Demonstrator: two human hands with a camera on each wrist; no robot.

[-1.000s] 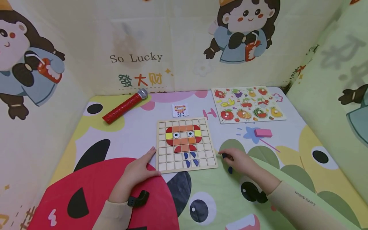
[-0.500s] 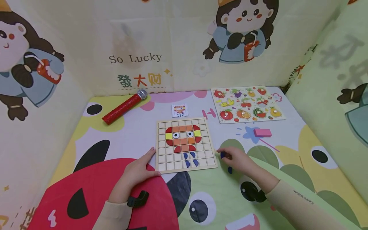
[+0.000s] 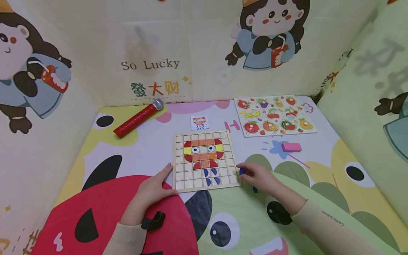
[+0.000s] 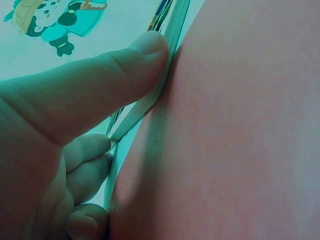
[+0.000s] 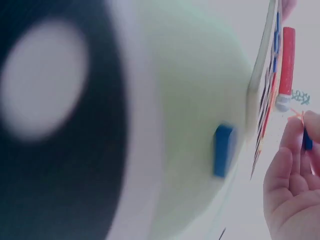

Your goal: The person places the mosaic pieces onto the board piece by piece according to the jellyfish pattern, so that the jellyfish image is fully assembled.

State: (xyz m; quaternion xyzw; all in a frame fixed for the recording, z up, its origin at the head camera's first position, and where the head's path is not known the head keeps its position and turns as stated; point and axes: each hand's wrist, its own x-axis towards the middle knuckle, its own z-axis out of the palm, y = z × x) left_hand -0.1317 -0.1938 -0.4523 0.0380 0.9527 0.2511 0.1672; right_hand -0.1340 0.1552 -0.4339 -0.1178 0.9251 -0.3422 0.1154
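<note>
A wooden grid board (image 3: 228, 161) lies in the middle of the head view, with red, orange, yellow, eye-patterned and blue pieces laid in a figure. My left hand (image 3: 155, 189) rests at its near left corner, the thumb (image 4: 145, 50) on the near edge and fingers along the left side. Between thumb and fingers, my right hand (image 3: 259, 176) pinches a small blue block (image 5: 308, 139) right at the board's right edge. Another blue block (image 5: 221, 151) lies on the cloth below that hand, partly hidden in the head view.
A small pattern card (image 3: 199, 122) lies behind the board. Farther back left is a red microphone (image 3: 137, 119). A fruit puzzle board (image 3: 275, 116) and a pink block (image 3: 291, 147) are at the right. Printed cloth walls (image 3: 204, 42) enclose the back and sides.
My right hand has moved slightly left with the blue block, up to the board's right edge. The left hand and the board stay where they were.
</note>
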